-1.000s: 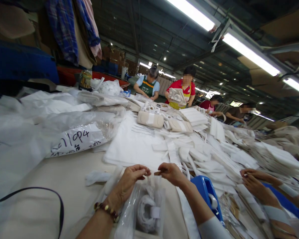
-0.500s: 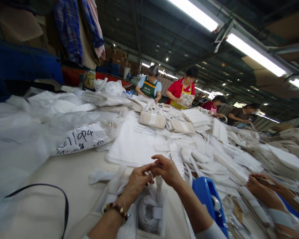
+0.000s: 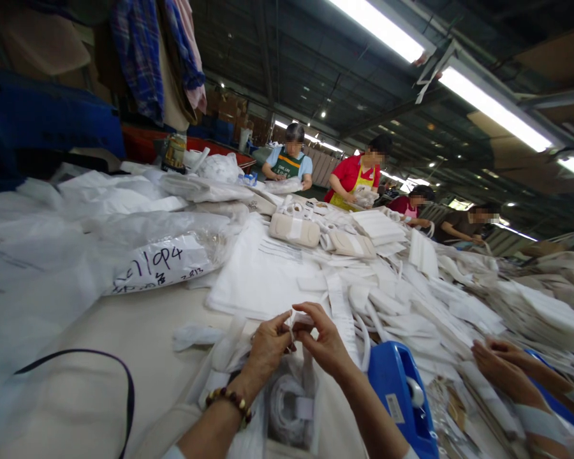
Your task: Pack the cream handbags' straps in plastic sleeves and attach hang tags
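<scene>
My left hand (image 3: 269, 347) and my right hand (image 3: 324, 336) meet in front of me, fingertips close together. A thin whitish strip, too small to make out well, is pinched in the left fingers and reaches the bent right fingers, which also grip it. Below them lies a coiled white band (image 3: 283, 408) in a clear plastic bag, partly hidden by my hands. To the right of my right forearm stands a blue tape dispenser (image 3: 396, 382). A beaded bracelet (image 3: 229, 403) circles my left wrist.
A clear bag with handwriting (image 3: 160, 268) lies at left, near a black strap (image 3: 110, 358). Piled white pieces (image 3: 425, 306) cover the right side. A co-worker's hands (image 3: 507, 373) are at far right; several people stand across the table.
My hands stay together but have shifted down slightly, with the right fingers spread a little wider. Across the table, the co-worker in red has lowered a bagged item.
</scene>
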Demonstrator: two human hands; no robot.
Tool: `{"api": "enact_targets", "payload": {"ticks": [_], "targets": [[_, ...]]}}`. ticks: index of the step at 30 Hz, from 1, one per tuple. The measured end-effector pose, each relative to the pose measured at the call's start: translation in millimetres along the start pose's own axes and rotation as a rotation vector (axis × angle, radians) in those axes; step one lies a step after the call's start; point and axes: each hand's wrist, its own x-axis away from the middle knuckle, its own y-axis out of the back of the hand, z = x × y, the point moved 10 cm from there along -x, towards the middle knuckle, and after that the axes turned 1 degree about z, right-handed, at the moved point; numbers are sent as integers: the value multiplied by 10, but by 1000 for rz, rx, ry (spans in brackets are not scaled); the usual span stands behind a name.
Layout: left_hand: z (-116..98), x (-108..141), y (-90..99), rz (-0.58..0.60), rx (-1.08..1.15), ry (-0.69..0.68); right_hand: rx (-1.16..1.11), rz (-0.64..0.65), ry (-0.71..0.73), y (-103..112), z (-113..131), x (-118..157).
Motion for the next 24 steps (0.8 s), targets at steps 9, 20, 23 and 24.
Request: {"api": "enact_targets", "payload": {"ticks": [9, 20, 23, 24], "targets": [[44, 1, -29, 8, -19, 5, -30, -10, -100, -57, -275, 11], [97, -15, -33, 29, -69, 38, -112, 113, -72, -128, -311, 68], [103, -12, -20, 28, -118, 15, -67, 102, -37, -124, -303, 46], [109, -16, -19, 27, -134, 8, -60, 86, -42, -112, -315, 38]]}}
